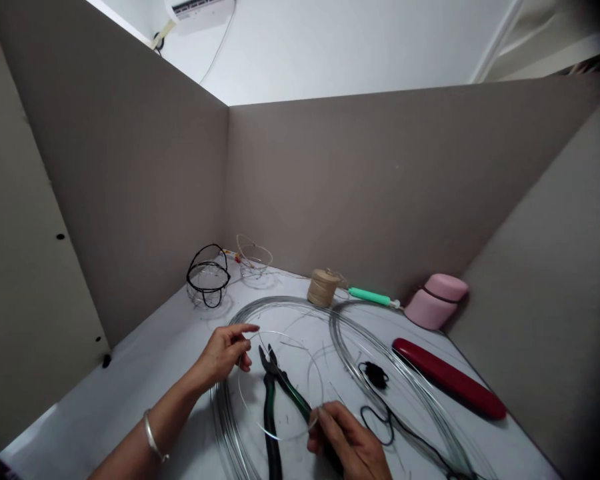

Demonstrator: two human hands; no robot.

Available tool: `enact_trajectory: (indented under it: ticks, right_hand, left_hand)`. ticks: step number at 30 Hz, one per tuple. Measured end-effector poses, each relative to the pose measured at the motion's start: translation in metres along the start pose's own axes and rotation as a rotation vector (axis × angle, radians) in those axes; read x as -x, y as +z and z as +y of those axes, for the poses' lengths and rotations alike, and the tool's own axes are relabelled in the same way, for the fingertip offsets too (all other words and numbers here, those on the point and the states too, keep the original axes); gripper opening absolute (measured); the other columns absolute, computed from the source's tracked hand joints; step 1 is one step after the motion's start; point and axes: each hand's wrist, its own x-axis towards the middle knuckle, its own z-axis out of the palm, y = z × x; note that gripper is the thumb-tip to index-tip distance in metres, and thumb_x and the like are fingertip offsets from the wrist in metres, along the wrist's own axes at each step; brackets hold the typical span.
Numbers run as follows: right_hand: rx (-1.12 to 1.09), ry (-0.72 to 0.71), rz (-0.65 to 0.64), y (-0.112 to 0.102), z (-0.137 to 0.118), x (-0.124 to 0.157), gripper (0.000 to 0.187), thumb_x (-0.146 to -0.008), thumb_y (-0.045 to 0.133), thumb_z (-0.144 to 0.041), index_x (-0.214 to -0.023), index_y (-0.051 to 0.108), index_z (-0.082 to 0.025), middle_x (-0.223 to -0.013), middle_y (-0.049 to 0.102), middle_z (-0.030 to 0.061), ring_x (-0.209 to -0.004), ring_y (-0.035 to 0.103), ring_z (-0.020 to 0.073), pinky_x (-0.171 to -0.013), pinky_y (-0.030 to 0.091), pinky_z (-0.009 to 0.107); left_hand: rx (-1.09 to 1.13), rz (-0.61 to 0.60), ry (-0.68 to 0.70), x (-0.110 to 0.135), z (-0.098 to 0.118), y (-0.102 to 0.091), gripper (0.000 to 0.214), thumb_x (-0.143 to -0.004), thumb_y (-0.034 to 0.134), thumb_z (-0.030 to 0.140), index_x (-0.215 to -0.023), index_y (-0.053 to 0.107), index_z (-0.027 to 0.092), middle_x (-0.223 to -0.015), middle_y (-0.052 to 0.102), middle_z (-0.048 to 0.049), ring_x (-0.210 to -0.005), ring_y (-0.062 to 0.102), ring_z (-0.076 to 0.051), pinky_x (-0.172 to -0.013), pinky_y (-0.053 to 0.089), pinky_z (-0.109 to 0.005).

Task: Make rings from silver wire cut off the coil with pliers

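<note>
Two hands closed | your left hand (225, 353) pinches a wire loop (239, 390) | your right hand (347, 443) grips it over green-handled pliers (295, 397)

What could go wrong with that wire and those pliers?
The end of the thin wire loop by the left hand looks pointy and might poke a finger. The tips of the green-and-black pliers sit close to those fingers, so they might pinch. The loop might also snag on the big wire coil underneath and tangle.
</note>
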Motion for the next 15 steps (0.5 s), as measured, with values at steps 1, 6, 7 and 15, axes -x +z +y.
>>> enact_trajectory:
  ticks: [1, 6, 7, 15]
  right_hand:
    - [0.000, 0.004, -0.024, 0.000, 0.001, 0.000, 0.033, -0.076, 0.048, -0.045, -0.058, 0.055, -0.019, -0.049, 0.053, -0.0007, -0.049, 0.050, 0.0123, -0.051, 0.040, 0.024]
    - [-0.023, 0.027, -0.100, 0.001, 0.003, 0.000, 0.032, -0.077, 0.048, -0.042, -0.057, 0.054, -0.018, -0.049, 0.055, -0.0001, -0.048, 0.050, 0.0119, -0.051, 0.040, 0.024]
    - [-0.038, 0.038, -0.094, 0.002, 0.004, 0.000, 0.031, -0.077, 0.049, -0.042, -0.059, 0.054, -0.017, -0.050, 0.055, 0.0000, -0.048, 0.050, 0.0118, -0.051, 0.040, 0.024]
    - [-0.078, 0.038, 0.022, 0.003, 0.012, 0.001, 0.030, -0.072, 0.055, -0.045, -0.062, 0.056, -0.018, -0.056, 0.058, 0.0006, -0.054, 0.057, 0.0137, -0.054, 0.045, 0.024]
  left_hand:
    - [0.007, -0.002, 0.001, 0.000, 0.000, -0.001, 0.047, -0.064, 0.054, 0.021, -0.109, 0.051, 0.006, -0.051, 0.052, 0.0050, -0.042, 0.053, -0.009, -0.044, 0.044, -0.023]
    - [-0.009, 0.009, -0.039, 0.000, -0.002, -0.002, 0.042, -0.065, 0.054, 0.020, -0.104, 0.054, 0.002, -0.048, 0.052, 0.0042, -0.042, 0.053, -0.009, -0.046, 0.047, -0.024]
    - [-0.002, 0.025, -0.043, 0.000, -0.003, -0.001, 0.040, -0.065, 0.054, 0.021, -0.100, 0.056, 0.002, -0.047, 0.052, 0.0037, -0.042, 0.053, -0.009, -0.047, 0.047, -0.024]
    - [-0.081, 0.136, 0.015, -0.003, -0.005, 0.007, 0.028, -0.068, 0.053, 0.023, -0.088, 0.060, 0.005, -0.049, 0.055, -0.0007, -0.043, 0.053, -0.011, -0.049, 0.045, -0.025]
